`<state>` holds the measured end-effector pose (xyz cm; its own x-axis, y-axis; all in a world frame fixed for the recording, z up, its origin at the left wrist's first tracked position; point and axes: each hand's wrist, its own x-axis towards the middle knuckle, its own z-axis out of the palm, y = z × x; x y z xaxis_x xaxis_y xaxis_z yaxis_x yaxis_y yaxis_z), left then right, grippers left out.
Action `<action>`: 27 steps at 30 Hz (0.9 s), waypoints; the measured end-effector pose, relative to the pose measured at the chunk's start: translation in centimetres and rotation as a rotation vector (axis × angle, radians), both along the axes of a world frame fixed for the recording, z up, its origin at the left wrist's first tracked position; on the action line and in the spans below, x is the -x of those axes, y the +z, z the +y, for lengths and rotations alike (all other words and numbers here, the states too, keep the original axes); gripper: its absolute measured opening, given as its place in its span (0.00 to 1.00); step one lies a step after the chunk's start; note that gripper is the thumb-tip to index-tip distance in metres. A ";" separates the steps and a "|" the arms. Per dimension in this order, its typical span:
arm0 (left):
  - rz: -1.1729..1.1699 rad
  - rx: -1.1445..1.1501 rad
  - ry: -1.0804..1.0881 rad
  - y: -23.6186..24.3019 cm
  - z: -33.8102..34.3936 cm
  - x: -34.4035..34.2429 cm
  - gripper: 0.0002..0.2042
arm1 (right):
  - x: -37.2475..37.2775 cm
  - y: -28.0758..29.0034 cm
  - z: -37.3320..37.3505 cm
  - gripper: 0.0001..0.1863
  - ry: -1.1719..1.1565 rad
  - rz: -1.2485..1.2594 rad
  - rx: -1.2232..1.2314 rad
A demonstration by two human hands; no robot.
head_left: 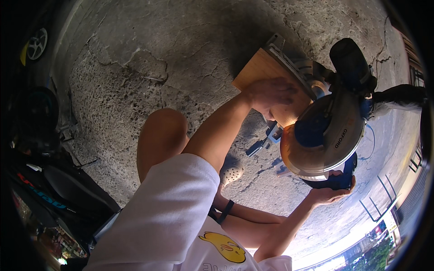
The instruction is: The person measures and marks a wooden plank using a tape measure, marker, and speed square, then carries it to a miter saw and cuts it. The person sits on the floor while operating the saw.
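A miter saw (346, 131) with a rounded blade guard and a dark motor housing stands on the right. A flat wooden board (257, 67) lies on the saw's base, one end running in beside the guard. My left hand (271, 95) holds the board down, fingers stretched across its top and the thumb side at its near edge. My right hand (333, 192) is closed around the saw's dark handle (346, 174), below the guard. Parts of its fingers are hidden behind the handle. The blade is covered by the guard, and the cutting spot is hidden from this view.
Rough, cracked concrete floor (135, 58) surrounds the saw. A blue clamp-like part (266, 141) sticks out below the board. My foot in a beige clog (232, 174) is close by. A dark motorcycle (68, 185) stands at left, a metal rack (379, 198) at right.
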<state>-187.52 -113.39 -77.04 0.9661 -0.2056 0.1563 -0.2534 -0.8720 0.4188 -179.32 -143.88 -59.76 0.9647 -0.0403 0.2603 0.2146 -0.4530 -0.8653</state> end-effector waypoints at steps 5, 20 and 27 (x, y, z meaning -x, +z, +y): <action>0.081 -0.043 -0.029 0.5 0.1 -0.2 0.37 | 0.0 0.0 -0.2 0.35 -0.024 -0.035 0.110; 0.063 -0.004 -0.016 0.2 0.0 -0.2 0.38 | 0.1 -0.1 0.3 0.34 0.014 -0.028 0.023; -0.020 0.018 0.015 0.0 0.0 0.0 0.36 | -0.2 -0.5 -1.0 0.34 0.000 -0.057 0.126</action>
<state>-187.52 -113.41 -77.00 0.9656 -0.1879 0.1796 -0.2488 -0.8680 0.4298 -179.16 -144.84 -60.30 0.9483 -0.0037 0.3173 0.2616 -0.5569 -0.7883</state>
